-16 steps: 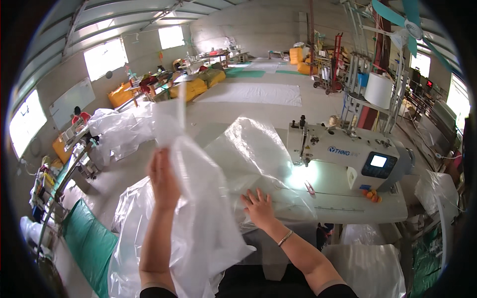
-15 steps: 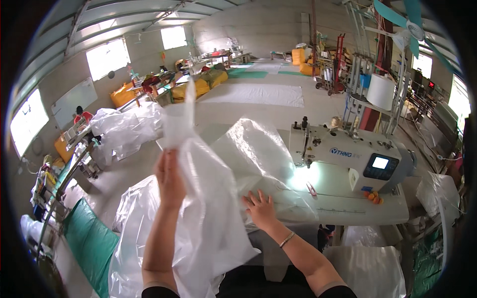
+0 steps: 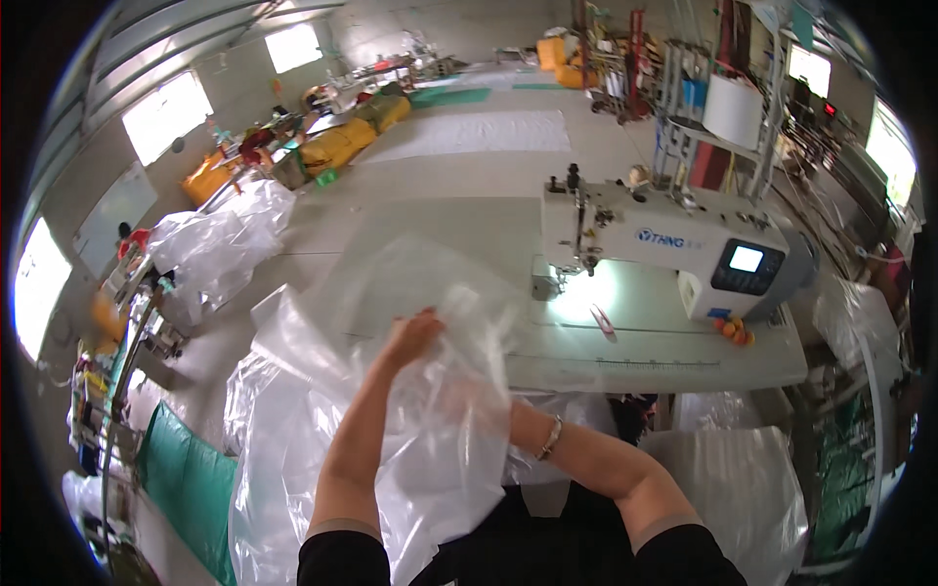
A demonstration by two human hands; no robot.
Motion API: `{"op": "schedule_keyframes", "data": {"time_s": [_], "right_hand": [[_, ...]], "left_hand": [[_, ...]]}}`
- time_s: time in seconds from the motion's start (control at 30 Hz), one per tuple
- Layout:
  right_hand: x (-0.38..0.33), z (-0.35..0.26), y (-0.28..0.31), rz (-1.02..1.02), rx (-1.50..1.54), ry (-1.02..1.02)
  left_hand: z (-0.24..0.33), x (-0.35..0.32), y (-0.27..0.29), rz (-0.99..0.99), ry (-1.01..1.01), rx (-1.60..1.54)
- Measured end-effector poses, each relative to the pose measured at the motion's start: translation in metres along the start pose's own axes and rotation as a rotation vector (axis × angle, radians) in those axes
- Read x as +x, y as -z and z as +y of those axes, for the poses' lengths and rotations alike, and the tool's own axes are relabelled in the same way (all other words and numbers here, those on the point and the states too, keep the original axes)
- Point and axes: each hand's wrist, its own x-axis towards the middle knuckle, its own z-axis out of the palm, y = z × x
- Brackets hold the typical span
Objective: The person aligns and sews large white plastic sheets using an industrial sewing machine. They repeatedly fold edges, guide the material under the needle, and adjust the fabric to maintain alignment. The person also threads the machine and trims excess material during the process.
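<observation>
A large translucent plastic sheet [image 3: 391, 459] hangs in loose folds over the table's near left edge and across my lap. My left hand [image 3: 414, 335] is closed on its upper part, a little blurred. My right hand [image 3: 474, 398] lies behind a layer of the sheet, its fingers veiled by the plastic, so their pose does not show. To the right of both hands stands a white sewing machine [image 3: 664, 239] with its lamp lit. Small thread snips [image 3: 602, 319] with pinkish handles lie on the pale sewing table [image 3: 430, 230] below the machine's arm.
Small orange balls [image 3: 733, 332] sit at the machine's base. A white thread cone [image 3: 733, 112] stands on the rack behind. More clear plastic [image 3: 220, 239] is heaped at left, near a green sheet [image 3: 186, 488] on the floor. Folded plastic [image 3: 728, 488] hangs at the near right.
My left hand has come down and rightward with the raised sheet. My right hand has moved left off the tabletop to behind the plastic. The view has tilted down, and the sheet has left the machine's front.
</observation>
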Motion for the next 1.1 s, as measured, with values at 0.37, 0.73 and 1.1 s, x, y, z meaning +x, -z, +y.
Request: {"op": "schedule_keyframes", "data": {"time_s": [0.37,0.73,1.1], "right_hand": [[-0.147,-0.057,0.019,0.332,0.177,-0.860],[-0.052,0.012,-0.140,0.454,0.301,-0.879],[-0.078,-0.082,0.078,0.791,1.475,-0.949]], "left_hand": [[-0.082,-0.058,0.023,0.289,0.828,-0.179],[-0.072,-0.063,0.034,0.269,0.796,-0.416],[-0.106,-0.104,0.018,0.284,0.758,-0.317]]}}
